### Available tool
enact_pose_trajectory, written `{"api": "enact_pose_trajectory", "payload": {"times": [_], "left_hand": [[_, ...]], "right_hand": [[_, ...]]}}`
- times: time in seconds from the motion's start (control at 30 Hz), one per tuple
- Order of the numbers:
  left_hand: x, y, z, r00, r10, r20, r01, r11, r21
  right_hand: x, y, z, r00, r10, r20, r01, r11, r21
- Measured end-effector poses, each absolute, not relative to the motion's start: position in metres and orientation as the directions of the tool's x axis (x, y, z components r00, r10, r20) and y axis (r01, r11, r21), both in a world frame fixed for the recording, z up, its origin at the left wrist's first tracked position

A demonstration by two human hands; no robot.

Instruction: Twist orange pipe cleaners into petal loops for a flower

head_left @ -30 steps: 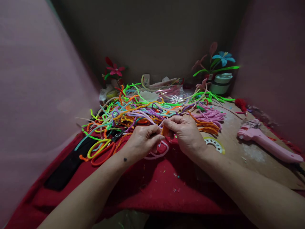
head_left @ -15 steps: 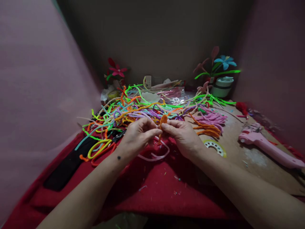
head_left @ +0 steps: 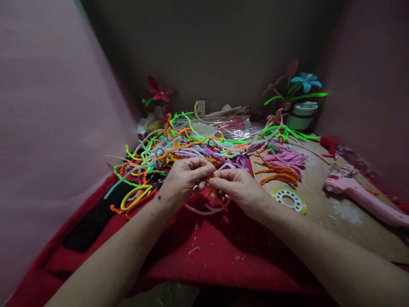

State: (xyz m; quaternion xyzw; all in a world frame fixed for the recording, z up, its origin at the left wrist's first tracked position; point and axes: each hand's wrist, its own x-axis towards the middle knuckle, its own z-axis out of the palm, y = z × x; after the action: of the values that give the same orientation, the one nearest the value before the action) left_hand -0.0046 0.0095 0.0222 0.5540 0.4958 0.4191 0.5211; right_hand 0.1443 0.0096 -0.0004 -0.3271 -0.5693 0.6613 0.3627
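Note:
Between the fingertips of both hands is a short orange pipe cleaner (head_left: pixel 220 202), bent, with its ends pointing down and to the right. My left hand (head_left: pixel 188 177) pinches its upper part between thumb and forefinger. My right hand (head_left: pixel 238 185) is closed on it just beside, the thumb on top. Most of the orange piece is hidden by the fingers. A pale pink pipe cleaner (head_left: pixel 201 212) curves on the red cloth (head_left: pixel 223 264) beneath the hands. Behind them spreads a tangled heap of coloured pipe cleaners (head_left: pixel 179 147).
On the brown board (head_left: pixel 345 234) at right lie orange pipe cleaners (head_left: pixel 281 175), pink ones (head_left: pixel 289 158), a tape roll (head_left: pixel 302 202) and a pink glue gun (head_left: pixel 361 194). A black flat object (head_left: pixel 86 228) lies left. Pipe-cleaner flowers (head_left: pixel 306 83) stand at the back.
The orange piece, which stood upright above the fingertips, now points down and right below them. Both hands stay together, closed on it. The view has shifted slightly.

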Motion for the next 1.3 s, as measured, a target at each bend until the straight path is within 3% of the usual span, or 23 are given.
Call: {"api": "enact_pose_trajectory", "payload": {"times": [0.17,0.3,0.53,0.73,0.97,1.03,1.2,1.3], "left_hand": [[-0.005,0.009,0.024,0.157,0.987,0.039,0.184,-0.068,0.981],[-0.007,0.011,0.023,0.184,0.983,-0.021,0.187,-0.014,0.982],[0.001,0.007,0.021,0.040,0.996,0.080,0.310,-0.088,0.947],[-0.006,0.009,0.024,0.305,0.946,-0.111,0.103,0.084,0.991],[-0.002,0.009,0.026,0.188,0.977,-0.095,0.280,0.040,0.959],[0.000,0.008,0.025,0.157,0.986,-0.065,0.311,0.013,0.950],[0.003,0.004,0.021,0.051,0.977,0.207,0.501,-0.204,0.841],[0.005,0.003,0.020,0.036,0.986,0.165,0.460,-0.163,0.873]], "right_hand": [[0.144,0.010,-0.003,-0.530,0.844,-0.087,-0.206,-0.228,-0.952],[0.143,0.011,-0.007,-0.574,0.815,-0.086,-0.282,-0.295,-0.913],[0.143,0.014,-0.011,-0.531,0.838,-0.129,-0.244,-0.297,-0.923],[0.145,0.015,-0.006,-0.498,0.861,-0.107,-0.210,-0.240,-0.948],[0.144,0.014,-0.013,-0.530,0.836,-0.139,-0.207,-0.287,-0.935],[0.144,0.014,-0.012,-0.520,0.843,-0.138,-0.207,-0.282,-0.937],[0.143,0.014,-0.009,-0.501,0.849,-0.168,-0.252,-0.330,-0.910],[0.143,0.014,-0.007,-0.477,0.852,-0.214,-0.226,-0.354,-0.908]]}}
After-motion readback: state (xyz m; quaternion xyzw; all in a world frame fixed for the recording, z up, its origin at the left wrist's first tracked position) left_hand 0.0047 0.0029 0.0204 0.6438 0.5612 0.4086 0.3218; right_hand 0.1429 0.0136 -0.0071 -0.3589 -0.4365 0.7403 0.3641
